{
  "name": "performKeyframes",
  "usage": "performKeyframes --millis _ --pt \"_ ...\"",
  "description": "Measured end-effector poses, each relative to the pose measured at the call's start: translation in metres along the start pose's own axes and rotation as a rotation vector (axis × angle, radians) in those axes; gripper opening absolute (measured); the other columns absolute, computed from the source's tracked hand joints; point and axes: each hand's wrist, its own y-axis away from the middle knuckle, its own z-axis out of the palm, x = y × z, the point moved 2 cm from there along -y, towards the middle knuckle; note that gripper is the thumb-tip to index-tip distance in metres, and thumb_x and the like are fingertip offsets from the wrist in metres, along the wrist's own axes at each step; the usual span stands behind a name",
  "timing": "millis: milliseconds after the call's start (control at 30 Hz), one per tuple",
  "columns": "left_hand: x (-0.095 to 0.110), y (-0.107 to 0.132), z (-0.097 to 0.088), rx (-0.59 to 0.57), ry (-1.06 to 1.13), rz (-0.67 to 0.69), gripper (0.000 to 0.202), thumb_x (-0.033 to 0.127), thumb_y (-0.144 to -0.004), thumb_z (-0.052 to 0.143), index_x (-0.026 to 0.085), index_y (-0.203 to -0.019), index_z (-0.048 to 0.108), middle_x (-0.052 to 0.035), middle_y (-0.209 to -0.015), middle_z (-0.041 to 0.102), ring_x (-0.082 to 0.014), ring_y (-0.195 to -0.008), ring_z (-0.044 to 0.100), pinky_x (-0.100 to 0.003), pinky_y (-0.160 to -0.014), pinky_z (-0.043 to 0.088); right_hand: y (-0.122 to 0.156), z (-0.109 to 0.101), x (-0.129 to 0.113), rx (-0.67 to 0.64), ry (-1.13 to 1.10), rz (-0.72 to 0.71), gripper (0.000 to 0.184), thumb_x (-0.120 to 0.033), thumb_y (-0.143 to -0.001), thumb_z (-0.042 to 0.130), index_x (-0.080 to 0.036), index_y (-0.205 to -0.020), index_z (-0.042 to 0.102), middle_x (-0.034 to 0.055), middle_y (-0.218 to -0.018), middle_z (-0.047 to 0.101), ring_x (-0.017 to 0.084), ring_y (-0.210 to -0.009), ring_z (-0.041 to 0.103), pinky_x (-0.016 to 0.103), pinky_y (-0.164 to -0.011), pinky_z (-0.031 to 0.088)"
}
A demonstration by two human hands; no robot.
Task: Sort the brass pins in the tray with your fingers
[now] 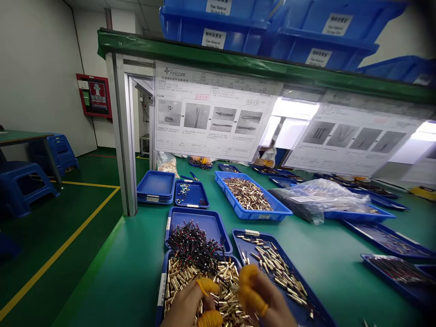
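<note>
Brass-coloured pins (pixel 223 284) lie loose and heaped in a blue tray (pixel 161 290) at the wearer's 6 o'clock, on a green bench top (pixel 112 281) — short, bright cylinders, jumbled at all angles, with no order to them. The left hand (pixel 182 309) sits at the heap at 7 o'clock and the right hand (pixel 262 302) at its right edge at 5 o'clock. Yellow finger cots (pixel 250 274) cover the fingertips of both hands. The fingers of each hand are drawn together — whether any pin is pinched between them cannot be told. A second blue tray (pixel 301 284), at 2 o'clock from the hands, holds longer pins (pixel 277 270) lying in loose, roughly parallel groups. A third blue tray (pixel 204 222), at 12 o'clock, carries a tangle of black wires (pixel 192 245) that reaches the heap. Further ahead, a fourth blue tray (pixel 252 213) of brass pins (pixel 247 193) stands near a clear plastic bag (pixel 316 197)
</note>
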Motion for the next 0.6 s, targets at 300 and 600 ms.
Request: performKeyframes --millis 300,600 --pt "-0.04 -0.008 0.038 -0.111 -0.683 0.138 0.01 0.011 -0.078 0.058 0.021 -0.077 0.056 -0.0022 -0.088 0.059 -0.0205 -0.082 0.053 -0.025 -0.065 0.034 -0.017 -0.01 0.016 -0.033 0.913 -0.284 0.018 -0.012 -0.077 0.049 -0.02 -0.089 0.058 0.0085 -0.086 0.065 0.023 -0.075 0.064 0.032 -0.066 0.052" --pt "-0.031 -0.009 0.016 -0.097 -0.344 0.182 0.021 0.031 -0.086 0.05 0.02 -0.071 0.059 0.0004 -0.071 0.058 -0.0149 -0.065 0.051 -0.02 -0.059 0.034 -0.018 0.011 0.02 -0.116 0.948 -0.294 0.029 0.001 -0.074 0.037 -0.013 -0.086 0.058 0.0121 -0.082 0.065 0.023 -0.073 0.063 0.031 -0.064 0.051"
